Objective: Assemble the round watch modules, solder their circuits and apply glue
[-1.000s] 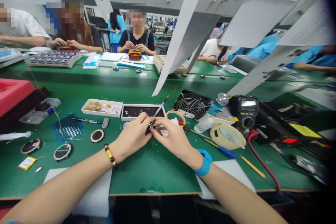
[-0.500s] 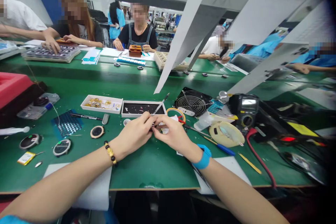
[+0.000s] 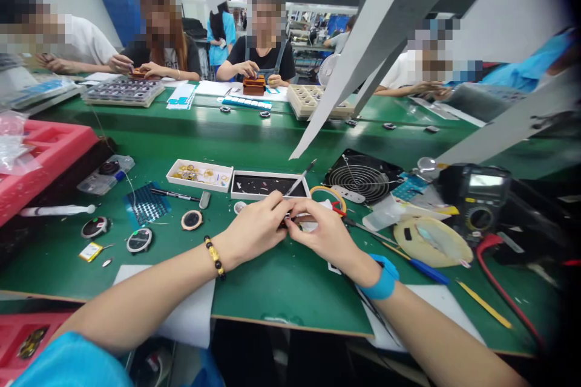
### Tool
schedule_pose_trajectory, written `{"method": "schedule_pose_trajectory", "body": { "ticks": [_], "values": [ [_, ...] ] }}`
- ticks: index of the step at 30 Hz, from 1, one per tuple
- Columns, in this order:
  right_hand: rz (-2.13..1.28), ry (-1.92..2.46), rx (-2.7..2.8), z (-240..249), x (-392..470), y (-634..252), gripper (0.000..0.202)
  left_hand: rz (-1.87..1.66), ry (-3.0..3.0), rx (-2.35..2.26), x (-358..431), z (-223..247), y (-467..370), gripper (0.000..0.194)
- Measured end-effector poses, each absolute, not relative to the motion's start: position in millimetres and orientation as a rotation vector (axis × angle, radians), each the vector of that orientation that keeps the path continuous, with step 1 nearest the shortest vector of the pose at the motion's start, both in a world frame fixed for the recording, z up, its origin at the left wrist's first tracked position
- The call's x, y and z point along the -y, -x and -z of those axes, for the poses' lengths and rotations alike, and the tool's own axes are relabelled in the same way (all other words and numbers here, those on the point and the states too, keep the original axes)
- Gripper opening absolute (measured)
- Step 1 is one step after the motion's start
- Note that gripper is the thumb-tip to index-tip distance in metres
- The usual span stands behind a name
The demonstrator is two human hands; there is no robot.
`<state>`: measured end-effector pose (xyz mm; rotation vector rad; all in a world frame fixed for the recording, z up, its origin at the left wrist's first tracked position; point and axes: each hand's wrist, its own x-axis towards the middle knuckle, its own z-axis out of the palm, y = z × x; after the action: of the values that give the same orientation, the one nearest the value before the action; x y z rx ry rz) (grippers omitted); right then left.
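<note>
My left hand (image 3: 259, 225) and my right hand (image 3: 320, 228) meet in front of a white tray with a dark inside (image 3: 235, 195). Fingers of both are pinched together around a small part. It is mostly covered by the fingertips, so its kind does not show. A slim pointed tool (image 3: 303, 175) slants up over the tray from behind my left hand; I cannot tell whether it is held or leaning. Beside the hands lies a yellow ring of tape (image 3: 338, 195). A round rose-gold watch case (image 3: 191, 220) lies left of my left hand.
A tray of gold rings (image 3: 229, 178), round watches (image 3: 138, 240), a battery (image 3: 91, 251) and a marker (image 3: 175, 193) lie left. On the right are a fan (image 3: 363, 175), a screwdriver (image 3: 429, 271) and a multimeter (image 3: 483, 199). Paper strips hang overhead; co-workers sit opposite.
The view has turned left, so the bench items appear farther right. My hands remain together around the small part. Across the bench, a co-worker's hand has moved onto a brown box.
</note>
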<state>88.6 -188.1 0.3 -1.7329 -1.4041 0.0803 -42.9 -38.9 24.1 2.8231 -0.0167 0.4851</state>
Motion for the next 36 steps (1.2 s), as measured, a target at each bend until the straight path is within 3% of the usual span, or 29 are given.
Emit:
{"method": "schedule_pose_trajectory", "body": {
  "ticks": [9,17,24,33,36],
  "values": [
    [0.086,1.808,1.455,-2.1,187.2,-85.3,0.009,-0.517,-2.783,0.0,38.9,-23.2,41.9,0.033],
    [-0.156,1.775,1.408,-1.7,189.2,-90.7,0.009,-0.443,-2.737,-0.018,37.6,-20.9,40.2,0.032],
    [-0.051,1.795,1.422,0.0,188.3,-89.1,0.01,-0.419,-2.734,-0.024,39.3,-22.9,40.4,0.028],
    [-0.241,1.782,1.3,-5.2,188.0,-84.7,0.002,-0.479,-2.602,-0.01,37.2,-23.8,40.0,0.044],
    [-0.228,1.773,1.295,-3.4,186.2,-83.7,0.01,-0.486,-2.586,-0.018,37.7,-24.3,40.2,0.048]
  ]
}}
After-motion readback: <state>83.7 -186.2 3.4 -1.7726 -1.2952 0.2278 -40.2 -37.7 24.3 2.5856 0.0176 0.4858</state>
